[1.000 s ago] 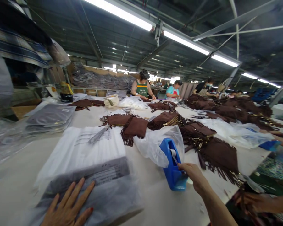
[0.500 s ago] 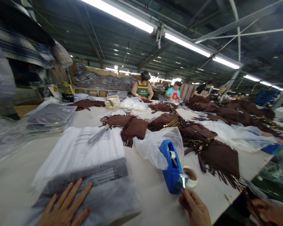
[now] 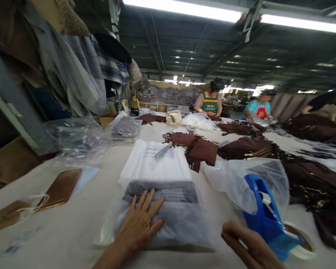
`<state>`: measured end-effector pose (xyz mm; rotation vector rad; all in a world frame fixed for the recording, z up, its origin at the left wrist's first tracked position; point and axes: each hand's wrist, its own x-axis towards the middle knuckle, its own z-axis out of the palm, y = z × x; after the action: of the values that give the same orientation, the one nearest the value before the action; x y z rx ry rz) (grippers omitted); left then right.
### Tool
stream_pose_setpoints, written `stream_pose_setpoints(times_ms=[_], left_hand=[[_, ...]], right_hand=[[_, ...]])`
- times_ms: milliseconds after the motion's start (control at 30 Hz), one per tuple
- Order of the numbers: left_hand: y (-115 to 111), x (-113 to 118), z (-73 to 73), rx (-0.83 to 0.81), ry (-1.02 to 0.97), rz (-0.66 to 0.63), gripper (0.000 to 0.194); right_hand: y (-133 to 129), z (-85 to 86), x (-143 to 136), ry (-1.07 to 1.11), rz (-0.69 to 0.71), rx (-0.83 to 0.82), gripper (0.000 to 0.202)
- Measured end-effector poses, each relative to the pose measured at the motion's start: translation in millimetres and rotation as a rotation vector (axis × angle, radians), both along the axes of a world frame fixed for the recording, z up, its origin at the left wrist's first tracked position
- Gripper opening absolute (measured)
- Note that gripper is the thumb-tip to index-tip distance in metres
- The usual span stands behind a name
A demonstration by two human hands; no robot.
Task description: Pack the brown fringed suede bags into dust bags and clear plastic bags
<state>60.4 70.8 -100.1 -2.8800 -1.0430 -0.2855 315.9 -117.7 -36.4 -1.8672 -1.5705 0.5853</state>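
So, flat grey plastic-wrapped packet with printed panel [image 3: 182,220] lies left of the blue plastic tape dispenser [image 3: 274,228], right under the left hand [image 3: 141,223], which is spread flat, gripping nothing. Packet's long axis runs crosswise, right end toward dispenser. Right hand [image 3: 248,241], just beside dispenser, curled, blurred; can't tell if it's pinching anything.

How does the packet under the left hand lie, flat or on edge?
Flat: the packet shows its broad printed face upward, with the left hand spread across it.
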Motion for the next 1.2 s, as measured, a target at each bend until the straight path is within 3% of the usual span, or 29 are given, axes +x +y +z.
stream_pose_setpoints(times_ms=[67, 133, 267, 400, 533, 667, 733, 833, 900, 1033, 1200], left_hand=[[-1, 0, 0.7, -0.021, -0.001, -0.004, 0.056], [-1, -1, -0.7, -0.008, -0.025, -0.013, 0.056], [-1, -2, -7.4, 0.057, -0.074, -0.021, 0.058], [-1, -2, -10.5, 0.122, -0.091, -0.031, 0.058], [-1, -2, -7.7, 0.109, -0.080, -0.025, 0.058], [0, -1, -5.5, 0.049, -0.061, -0.025, 0.057], [0, 1, -4.8, 0.031, -0.052, -0.017, 0.057], [0, 2, -3.4, 0.047, -0.042, -0.011, 0.057], [2, -3, -2.5, 0.081, -0.036, -0.051, 0.057], [19, -34, -7.3, 0.137, -0.035, -0.096, 0.050], [34, -73, -10.5, -0.111, -0.099, 0.112, 0.044]], right_hand=[[41, 26.1, -8, -0.115, 0.231, -0.072, 0.030], [77, 36.6, -12, -0.237, 0.386, -0.098, 0.027], [125, 19.9, -11, -0.363, 0.474, -0.168, 0.019], [145, -5.3, 0, -0.347, 0.383, -0.237, 0.013], [141, -16.0, 20, -0.404, 0.092, -0.235, 0.022], [113, -19.2, 18, -0.471, -0.173, -0.115, 0.019], [95, -28.1, -1, -0.497, -0.170, 0.104, 0.025], [75, -56.4, -38, -0.657, -0.031, 0.478, 0.034], [70, -78.2, -57, -0.823, -0.013, 0.563, 0.043], [72, -100.3, -63, -0.856, -0.014, 0.421, 0.051], [71, -92.0, -41, -0.664, -0.118, 0.088, 0.061]])
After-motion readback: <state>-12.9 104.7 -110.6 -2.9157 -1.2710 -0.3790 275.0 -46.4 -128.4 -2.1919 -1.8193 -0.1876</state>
